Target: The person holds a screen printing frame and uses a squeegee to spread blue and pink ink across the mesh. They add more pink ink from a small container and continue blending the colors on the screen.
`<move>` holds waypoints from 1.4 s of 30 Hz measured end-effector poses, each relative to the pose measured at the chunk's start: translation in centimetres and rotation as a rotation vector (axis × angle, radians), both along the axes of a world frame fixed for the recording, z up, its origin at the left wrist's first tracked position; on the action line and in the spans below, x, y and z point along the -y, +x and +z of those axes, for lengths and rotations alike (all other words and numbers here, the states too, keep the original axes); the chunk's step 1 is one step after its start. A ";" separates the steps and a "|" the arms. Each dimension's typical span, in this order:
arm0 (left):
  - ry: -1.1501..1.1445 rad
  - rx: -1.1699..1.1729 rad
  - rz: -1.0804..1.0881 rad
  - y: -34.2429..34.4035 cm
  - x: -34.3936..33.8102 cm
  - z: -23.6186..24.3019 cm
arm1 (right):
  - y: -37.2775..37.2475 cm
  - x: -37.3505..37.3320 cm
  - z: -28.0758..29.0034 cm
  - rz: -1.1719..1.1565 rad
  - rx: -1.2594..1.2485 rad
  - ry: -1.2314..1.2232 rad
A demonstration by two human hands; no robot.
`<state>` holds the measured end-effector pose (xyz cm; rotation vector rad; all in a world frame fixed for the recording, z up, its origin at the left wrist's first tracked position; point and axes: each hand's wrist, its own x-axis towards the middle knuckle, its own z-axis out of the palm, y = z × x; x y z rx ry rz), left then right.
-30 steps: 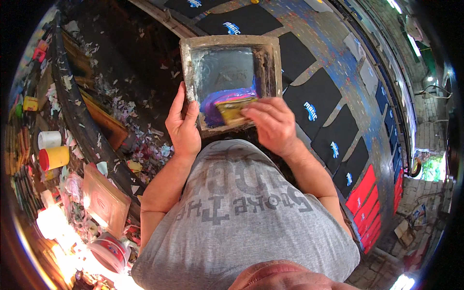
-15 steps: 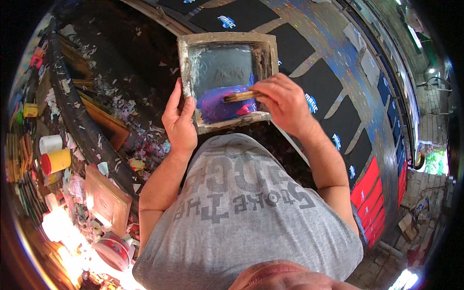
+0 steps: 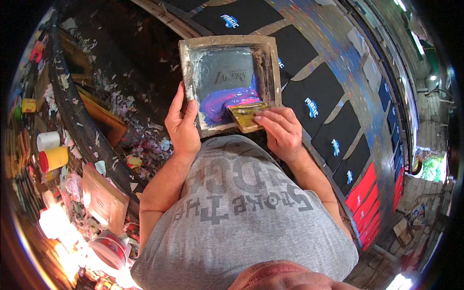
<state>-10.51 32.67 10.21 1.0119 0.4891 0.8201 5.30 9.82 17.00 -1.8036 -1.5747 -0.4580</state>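
A wooden-framed screen point(image 3: 222, 63) with dark grey mesh and faint lettering is held up in front of my torso. My left hand point(image 3: 183, 125) grips its left edge, thumb over the side. In my right hand point(image 3: 282, 130), thumb and fingers are closed on a yellow squeegee point(image 3: 244, 118) at the lower right of the screen, over the mesh and bottom rim. Purple-blue ink point(image 3: 215, 104) with pink streaks lies across the lower half of the mesh, beside the squeegee.
Printing boards with black shirt panels point(image 3: 316, 92) and red ones point(image 3: 362, 208) curve along the right. At left are a dark rail point(image 3: 96, 145), paper scraps point(image 3: 140, 140), a yellow-red tub point(image 3: 54, 158), a white container point(image 3: 47, 140), another framed screen point(image 3: 104, 198) and a bucket point(image 3: 108, 249).
Since half a second ago my right hand and the squeegee have moved down toward the screen's lower right, and the squeegee shows more of its flat yellow face. The screen shifted slightly down.
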 end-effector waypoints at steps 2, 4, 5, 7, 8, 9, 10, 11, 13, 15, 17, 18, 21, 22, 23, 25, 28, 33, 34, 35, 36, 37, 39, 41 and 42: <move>0.013 -0.009 -0.018 0.1 -0.1 0.0 | -0.2 -0.6 -0.3 -0.046 -0.055 -0.006; 0.025 -0.035 -0.031 0.2 -0.3 0.1 | -0.3 -0.8 -0.1 0.027 -0.026 0.012; 0.051 -0.030 -0.039 0.3 -0.4 0.2 | -0.5 -0.9 0.1 0.059 -0.007 -0.060; 0.081 -0.036 -0.041 0.5 -0.4 0.5 | -0.3 -0.7 0.7 0.022 -0.008 0.004; 0.081 -0.019 -0.039 0.6 -0.5 0.7 | -0.1 -0.6 1.0 -0.006 -0.007 0.007; 0.080 -0.003 -0.039 0.7 -0.6 0.9 | -0.1 -0.4 1.2 -0.035 -0.017 0.092; 0.075 0.013 -0.036 0.8 -0.6 1.1 | -0.1 -0.6 1.3 -0.080 -0.056 0.071; 0.083 0.013 -0.039 0.8 -0.6 1.2 | 0.0 -0.5 1.5 -0.034 -0.007 0.015; 0.115 0.031 -0.031 1.1 -0.7 1.4 | -0.1 -0.6 1.5 -0.022 -0.007 -0.083; 0.087 0.016 -0.027 1.1 -0.9 1.5 | -0.2 -0.7 1.4 0.042 0.001 0.023; 0.079 0.016 -0.017 0.9 -1.0 1.5 | -0.3 -0.6 1.3 0.088 0.041 0.092; 0.080 0.017 -0.008 0.8 -1.0 1.4 | -0.2 -0.6 1.3 0.025 0.012 0.103; 0.077 0.021 -0.019 0.6 -0.9 1.4 | 0.2 -0.8 1.3 -0.081 -0.018 0.018; 0.079 0.025 -0.025 0.6 -0.9 1.4 | 0.2 -0.9 1.3 -0.034 -0.002 -0.035; 0.090 0.019 -0.020 0.5 -0.9 1.5 | 0.2 -1.0 1.4 0.040 0.013 0.036; 0.114 0.012 -0.012 0.5 -0.8 1.6 | 0.2 -1.2 1.5 0.181 0.049 0.005; 0.082 0.023 -0.001 0.3 -0.5 1.7 | 0.3 -1.2 1.6 0.057 0.026 0.028; 0.088 0.028 0.012 0.0 -0.3 1.9 | 0.7 -1.0 1.4 0.171 0.068 -0.026; 0.081 0.027 0.011 0.0 -0.3 1.9 | 0.8 -1.0 1.3 0.208 0.059 0.007; 0.090 0.023 0.020 -0.1 -0.3 1.9 | 0.8 -1.0 1.3 0.132 0.017 0.024; 0.096 0.020 0.031 -0.1 -0.3 1.9 | 0.8 -1.1 1.2 0.093 0.018 0.034; 0.097 0.009 0.044 -0.2 -0.2 1.8 | 0.8 -1.2 1.2 0.035 -0.010 0.112; 0.085 0.031 0.040 -0.3 0.0 1.8 | 0.6 -1.3 1.3 0.082 0.014 0.029; 0.089 0.035 0.040 -0.4 -0.1 1.9 | 0.5 -1.5 1.6 0.163 0.044 -0.044; 0.095 0.031 0.036 -0.4 -0.1 1.9 | 0.6 -1.6 1.8 0.202 0.047 -0.022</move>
